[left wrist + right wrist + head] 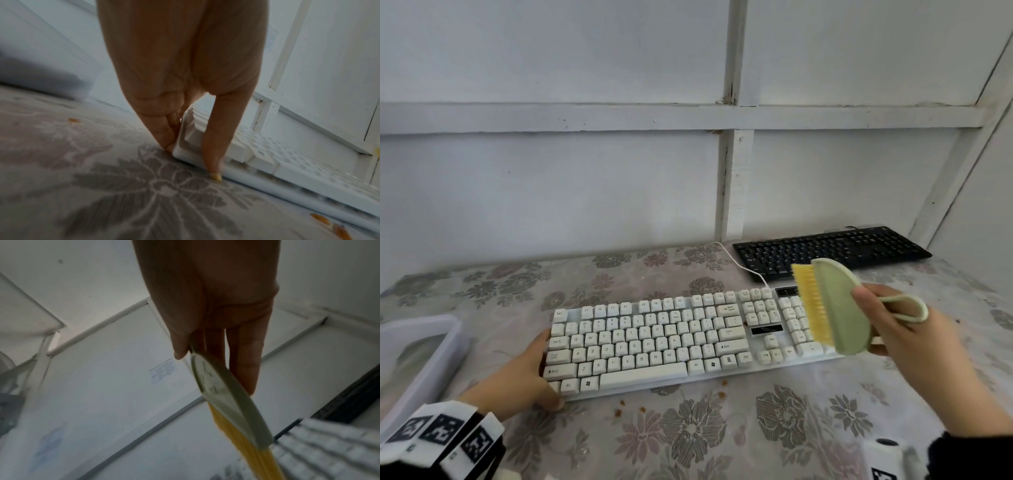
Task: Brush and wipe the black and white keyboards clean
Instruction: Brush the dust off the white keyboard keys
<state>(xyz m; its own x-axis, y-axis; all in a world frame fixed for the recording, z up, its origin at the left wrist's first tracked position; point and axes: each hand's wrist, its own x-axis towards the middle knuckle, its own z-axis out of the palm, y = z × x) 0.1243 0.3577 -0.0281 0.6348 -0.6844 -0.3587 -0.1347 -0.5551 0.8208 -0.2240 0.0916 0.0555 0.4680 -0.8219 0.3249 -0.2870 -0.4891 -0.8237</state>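
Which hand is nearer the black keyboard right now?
Right. The right hand holds the brush just in front of the black keyboard; the left hand grips the white keyboard's far-left end.

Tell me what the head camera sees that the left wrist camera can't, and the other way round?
Only the head view shows the black keyboard, the right hand holding the green brush with yellow bristles, and the clear bin at the left. Only the left wrist view shows the left hand's fingers up close, pinching the keyboard's corner. Both show the left hand, the white keyboard, the flowery tablecloth and orange crumbs.
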